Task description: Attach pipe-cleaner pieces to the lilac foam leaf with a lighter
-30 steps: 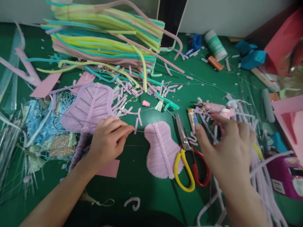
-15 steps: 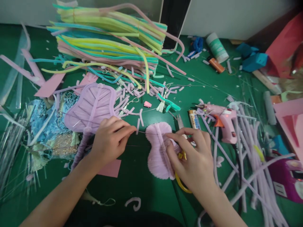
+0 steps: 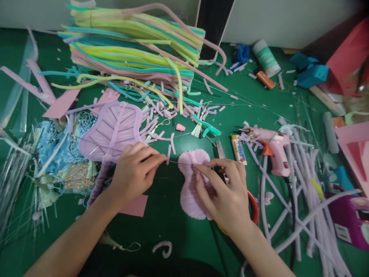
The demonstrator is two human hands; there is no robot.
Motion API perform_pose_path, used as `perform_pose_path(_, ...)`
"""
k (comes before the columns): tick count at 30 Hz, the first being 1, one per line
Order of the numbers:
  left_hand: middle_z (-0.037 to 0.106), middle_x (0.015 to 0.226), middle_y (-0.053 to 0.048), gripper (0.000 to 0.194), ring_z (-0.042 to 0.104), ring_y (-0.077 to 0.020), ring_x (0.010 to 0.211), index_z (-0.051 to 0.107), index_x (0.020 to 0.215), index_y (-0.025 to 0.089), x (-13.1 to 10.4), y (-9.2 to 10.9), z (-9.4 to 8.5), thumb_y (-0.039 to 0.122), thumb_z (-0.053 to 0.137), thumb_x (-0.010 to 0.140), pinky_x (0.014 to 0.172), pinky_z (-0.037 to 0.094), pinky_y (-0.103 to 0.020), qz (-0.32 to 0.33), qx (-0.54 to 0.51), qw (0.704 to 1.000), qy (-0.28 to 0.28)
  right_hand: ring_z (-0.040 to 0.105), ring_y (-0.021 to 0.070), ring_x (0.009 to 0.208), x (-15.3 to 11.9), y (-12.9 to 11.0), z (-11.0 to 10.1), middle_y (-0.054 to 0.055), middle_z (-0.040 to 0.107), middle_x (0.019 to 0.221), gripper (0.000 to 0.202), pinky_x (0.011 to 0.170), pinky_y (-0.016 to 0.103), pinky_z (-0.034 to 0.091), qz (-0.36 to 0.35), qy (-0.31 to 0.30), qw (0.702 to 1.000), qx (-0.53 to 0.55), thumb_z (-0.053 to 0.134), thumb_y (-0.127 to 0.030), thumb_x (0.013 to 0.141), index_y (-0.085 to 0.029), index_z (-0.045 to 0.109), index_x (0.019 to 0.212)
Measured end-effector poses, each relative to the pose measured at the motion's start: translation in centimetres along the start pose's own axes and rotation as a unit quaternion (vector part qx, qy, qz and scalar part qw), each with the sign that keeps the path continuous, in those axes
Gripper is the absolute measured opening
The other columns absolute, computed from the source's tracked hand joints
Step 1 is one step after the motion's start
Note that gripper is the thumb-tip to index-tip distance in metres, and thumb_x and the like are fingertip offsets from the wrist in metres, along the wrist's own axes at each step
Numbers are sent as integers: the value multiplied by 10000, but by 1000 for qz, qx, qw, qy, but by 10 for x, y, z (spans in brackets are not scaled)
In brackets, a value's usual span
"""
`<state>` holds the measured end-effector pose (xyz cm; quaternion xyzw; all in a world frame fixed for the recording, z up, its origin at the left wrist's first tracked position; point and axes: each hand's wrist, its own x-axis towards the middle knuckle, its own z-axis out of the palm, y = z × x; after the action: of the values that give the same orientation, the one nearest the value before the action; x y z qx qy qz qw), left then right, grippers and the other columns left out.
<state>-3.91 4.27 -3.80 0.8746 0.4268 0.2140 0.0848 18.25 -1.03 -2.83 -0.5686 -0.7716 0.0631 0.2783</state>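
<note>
A thin dark wire (image 3: 174,162) runs from the pinched fingertips of my left hand (image 3: 138,169) across a fuzzy lilac figure-eight piece (image 3: 188,196). The thumb and index finger of my right hand (image 3: 223,184) pinch at the wire over the upper middle of that piece and hide part of it. Beside my left hand, a larger lilac fan-shaped piece (image 3: 121,123) with a wrapped handle (image 3: 99,182) lies on the green table. Scissors with a red handle (image 3: 253,207) lie partly beneath my right hand.
Bundled yellow, teal and pink pipe cleaners (image 3: 129,57) lie at the back. A pink glue gun (image 3: 273,148) and loose lilac pipe cleaners (image 3: 311,200) are at the right. Blue netting (image 3: 52,146) and clear sticks (image 3: 14,181) lie left. Cut lilac scraps surround the upper middle.
My right hand has moved a little left along the wire, uncovering the red scissor handle. My left hand has stayed nearly where it was.
</note>
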Motion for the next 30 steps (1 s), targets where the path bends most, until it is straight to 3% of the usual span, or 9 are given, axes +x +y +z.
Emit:
perform_pose_path(18, 697, 820, -35, 216, 555, -204, 769, 686, 910, 178, 1, 0, 1, 51, 530, 832, 653, 383, -350, 5, 2, 1000, -2, 511, 232, 905, -1, 0, 3, 106, 554, 977, 229, 806, 423, 463, -23, -6, 1000, -14, 646, -140, 778, -178, 670, 1003)
perform_pose_path(24, 699, 826, -33, 213, 555, -204, 766, 682, 906, 176, 0, -1, 0, 42, 540, 821, 646, 377, -349, 7, -6, 1000, -2, 527, 208, 831, 1, -2, -1, 88, 564, 888, 157, 738, 377, 452, 20, 74, 997, -1, 638, -107, 759, -155, 628, 909)
perform_pose_path(30, 698, 822, -33, 207, 554, -206, 775, 684, 917, 179, 0, 0, 1, 52, 547, 828, 655, 381, -351, 3, -3, 1000, 1, 524, 220, 850, 3, -1, 0, 100, 571, 919, 159, 743, 392, 451, 1, 50, 999, -17, 643, -120, 763, -164, 662, 916)
